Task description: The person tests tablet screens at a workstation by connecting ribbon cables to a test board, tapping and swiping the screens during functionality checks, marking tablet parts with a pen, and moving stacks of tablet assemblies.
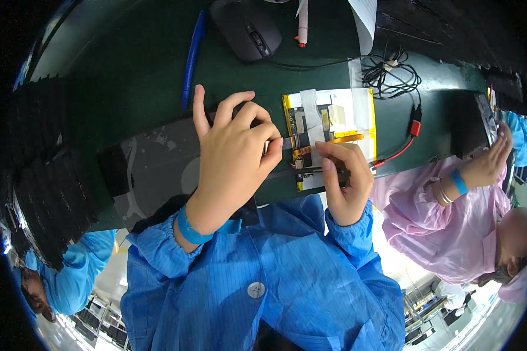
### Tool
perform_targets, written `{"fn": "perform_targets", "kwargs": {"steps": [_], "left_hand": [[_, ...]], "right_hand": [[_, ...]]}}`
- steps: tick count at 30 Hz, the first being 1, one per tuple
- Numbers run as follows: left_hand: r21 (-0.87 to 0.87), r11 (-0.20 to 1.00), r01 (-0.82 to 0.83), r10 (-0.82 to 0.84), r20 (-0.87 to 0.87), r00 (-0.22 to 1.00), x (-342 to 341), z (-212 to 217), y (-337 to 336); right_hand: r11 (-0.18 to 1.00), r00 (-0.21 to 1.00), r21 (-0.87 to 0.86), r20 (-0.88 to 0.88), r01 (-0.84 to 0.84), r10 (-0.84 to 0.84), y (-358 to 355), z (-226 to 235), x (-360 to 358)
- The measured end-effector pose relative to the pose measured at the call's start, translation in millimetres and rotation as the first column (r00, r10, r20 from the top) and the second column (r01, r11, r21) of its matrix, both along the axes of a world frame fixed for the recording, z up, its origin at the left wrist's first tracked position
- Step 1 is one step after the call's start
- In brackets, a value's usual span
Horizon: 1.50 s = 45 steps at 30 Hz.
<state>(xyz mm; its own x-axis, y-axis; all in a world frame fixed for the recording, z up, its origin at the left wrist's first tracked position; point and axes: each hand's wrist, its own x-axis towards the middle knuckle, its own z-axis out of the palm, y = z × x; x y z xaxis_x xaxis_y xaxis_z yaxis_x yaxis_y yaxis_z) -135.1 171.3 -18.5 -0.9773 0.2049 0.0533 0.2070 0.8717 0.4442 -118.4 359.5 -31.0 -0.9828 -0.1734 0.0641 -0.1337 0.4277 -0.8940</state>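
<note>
An opened flat device (334, 117) with yellow edges, a white block, strips of pale tape and an orange flex cable lies on the green table (129, 88) in front of me. My left hand (234, 152) is curled at its left edge, thumb and forefinger pinched on a thin grey strip (288, 144). My right hand (345, 184) grips the device's near edge, with the thumb pressed on the small circuit board there. Both wrists wear blue sleeves and the left wrist has a blue band.
A black mouse (249, 29), a blue pen (192, 58), a white marker (303, 23) and a coiled black cable (392, 73) with a red plug (414, 127) lie beyond. A grey panel (158, 169) and stacked black trays (47, 169) sit left. A co-worker's hand (486, 167) in pink works right.
</note>
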Motion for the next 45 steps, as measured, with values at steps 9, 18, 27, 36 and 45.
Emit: {"fn": "perform_targets", "kwargs": {"steps": [9, 18, 27, 36, 45], "left_hand": [[0.009, 1.000, -0.014, 0.015, -0.048, 0.999, 0, -7, 2], [0.037, 0.999, 0.003, -0.002, -0.017, 1.000, 0, -3, -1], [0.092, 0.996, 0.011, -0.006, -0.050, 0.999, 0, -4, 0], [0.053, 0.999, 0.005, -0.002, -0.047, 0.999, 2, -2, -2], [0.049, 0.999, 0.002, 0.000, -0.045, 0.999, 4, 1, -2]], "right_hand": [[1.000, 1.000, 0.022, 0.012, -0.013, 0.013, 1, -1, -1], [0.954, 0.986, 0.300, -0.153, -0.019, 0.068, -12, 2, -1], [0.978, 0.965, 0.205, -0.261, 0.046, 0.009, -16, -14, 1], [0.930, 0.937, 0.366, -0.331, 0.022, 0.108, -18, -12, 3], [0.968, 0.963, 0.251, -0.266, 0.027, 0.042, 1, 5, 12]]}}
